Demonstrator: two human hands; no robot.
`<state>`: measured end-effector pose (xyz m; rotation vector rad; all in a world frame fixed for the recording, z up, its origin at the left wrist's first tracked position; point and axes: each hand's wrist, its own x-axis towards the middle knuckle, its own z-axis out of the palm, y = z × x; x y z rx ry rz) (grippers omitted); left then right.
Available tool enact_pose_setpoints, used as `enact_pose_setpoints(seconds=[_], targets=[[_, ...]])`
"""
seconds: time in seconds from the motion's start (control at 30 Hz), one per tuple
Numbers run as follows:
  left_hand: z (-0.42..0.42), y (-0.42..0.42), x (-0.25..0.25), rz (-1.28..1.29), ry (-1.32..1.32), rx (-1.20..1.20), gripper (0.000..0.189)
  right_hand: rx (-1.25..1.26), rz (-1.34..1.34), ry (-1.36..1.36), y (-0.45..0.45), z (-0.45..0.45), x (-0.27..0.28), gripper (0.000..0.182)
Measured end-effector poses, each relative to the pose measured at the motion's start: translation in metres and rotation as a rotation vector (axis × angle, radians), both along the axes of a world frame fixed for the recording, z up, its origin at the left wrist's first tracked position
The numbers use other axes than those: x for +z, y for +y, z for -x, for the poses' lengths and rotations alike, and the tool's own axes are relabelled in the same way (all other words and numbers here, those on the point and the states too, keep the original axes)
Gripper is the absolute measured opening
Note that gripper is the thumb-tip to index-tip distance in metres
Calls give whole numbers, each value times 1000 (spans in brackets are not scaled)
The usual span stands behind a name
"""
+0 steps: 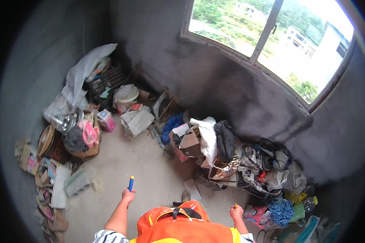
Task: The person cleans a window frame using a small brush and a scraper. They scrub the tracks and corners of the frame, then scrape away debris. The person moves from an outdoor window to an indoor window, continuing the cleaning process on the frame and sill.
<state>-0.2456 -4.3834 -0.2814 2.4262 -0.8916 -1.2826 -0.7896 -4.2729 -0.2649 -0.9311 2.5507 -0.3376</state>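
Observation:
My left hand [128, 197] is closed around a blue stick-like object with a yellow-orange tip [131, 183], held upright over the bare floor. My right hand [236, 212] is closed on a small yellow-orange thing [235, 205]; only its end shows above the fingers, and its kind cannot be made out. Between my arms is the orange garment with yellow trim [182, 226] that I wear, with a black strap at its front. A shoe [185, 196] shows just beyond it. Close to my right hand is a pink box [255, 215].
Along the left wall stand a basket topped with pink and grey cloth [89, 133] and several cartons [59, 185]. Below the window [267, 33], boxes, a white bag [206, 133] and a heap of clothes [258, 161] line the wall. Blue stringy material [279, 211] and a plastic bottle [310, 204] lie right.

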Motion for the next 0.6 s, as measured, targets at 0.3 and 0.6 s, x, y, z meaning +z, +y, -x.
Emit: enact_pose_setpoints(seconds=[0.3, 0.6], targets=[[35, -73, -33, 23, 106, 127, 25, 136, -10, -11, -159, 27, -38, 18], [25, -86, -35, -212, 65, 197, 28, 107, -23, -181, -254, 26, 0, 16]])
